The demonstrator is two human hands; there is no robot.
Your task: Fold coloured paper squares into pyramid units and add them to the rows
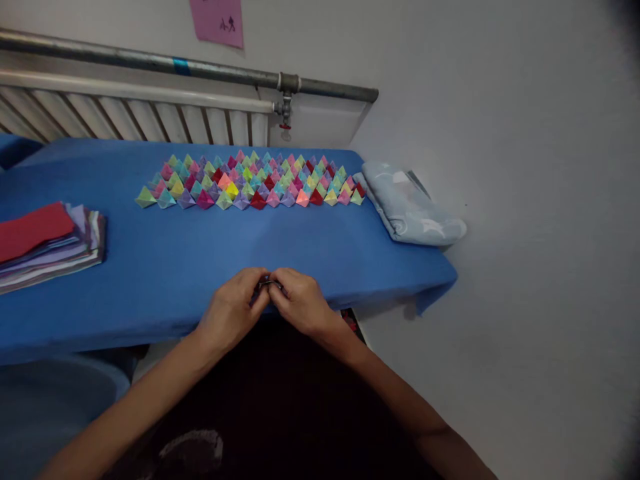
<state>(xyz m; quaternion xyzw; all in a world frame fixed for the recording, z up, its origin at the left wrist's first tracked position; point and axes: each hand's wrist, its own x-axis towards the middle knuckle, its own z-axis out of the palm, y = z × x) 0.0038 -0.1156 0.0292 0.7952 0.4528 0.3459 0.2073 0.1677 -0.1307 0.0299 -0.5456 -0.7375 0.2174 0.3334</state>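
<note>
- Two hands, left hand and right hand, are meeting fingertip to fingertip in my feed.
- Both are pinching a small dark piece between thumbs and fingers; they're hiding most of it, so I'm not making out its shape.
- That piece is sitting over the near edge of the blue-covered counter, just in front of a dark shirt.
- Beyond the hands, I'm seeing rows of pointed folded pieces standing close together in green, pink, teal, purple, red and yellow.
- A stack of coloured sheets is lying at far left, red on top.
- A folded grey-blue cloth is resting at the counter's right end, near the rows.
- Behind, a radiator is running along the wall beneath a metal pipe; a pink note is hanging above.
- Lower left, I'm catching part of a bluish tub.
</note>
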